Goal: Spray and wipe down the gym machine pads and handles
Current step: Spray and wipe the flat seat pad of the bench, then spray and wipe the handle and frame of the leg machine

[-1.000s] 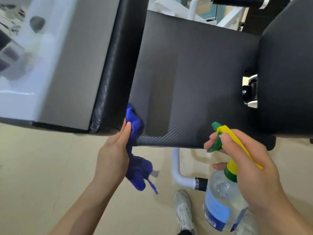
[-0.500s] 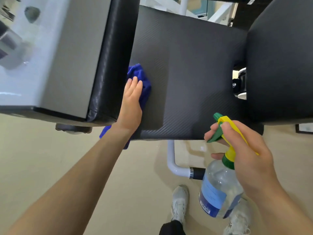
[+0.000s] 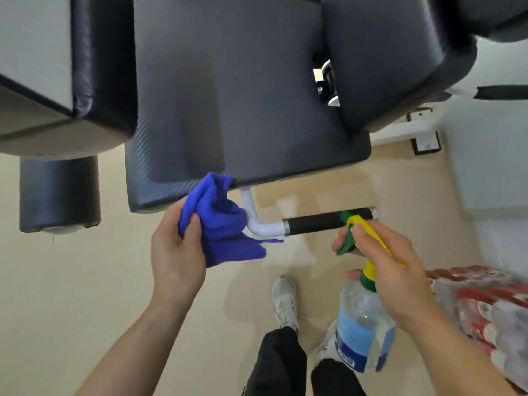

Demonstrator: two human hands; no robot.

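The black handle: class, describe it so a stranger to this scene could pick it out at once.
Find the large dark seat pad at upper middle. From under its front edge a white tube curves right into the handle. It is the only slim black bar, silver-ringed at both ends; the roller pad at left is far thicker.

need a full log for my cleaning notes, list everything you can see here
centre pad: one, dark grey, top middle
left pad: one, black, top left
right pad: one, black, top right
roller: one, black, below left pad
handle: one, black grip on white tube, below centre pad
cloth: one, blue, at centre pad's front edge
bottle: one, clear, blue label, green and yellow sprayer, lower right
pack: one, red and white, blurred, right edge
floor: beige
shoes: two, white, bottom centre
left hand: grips cloth
right hand: holds bottle
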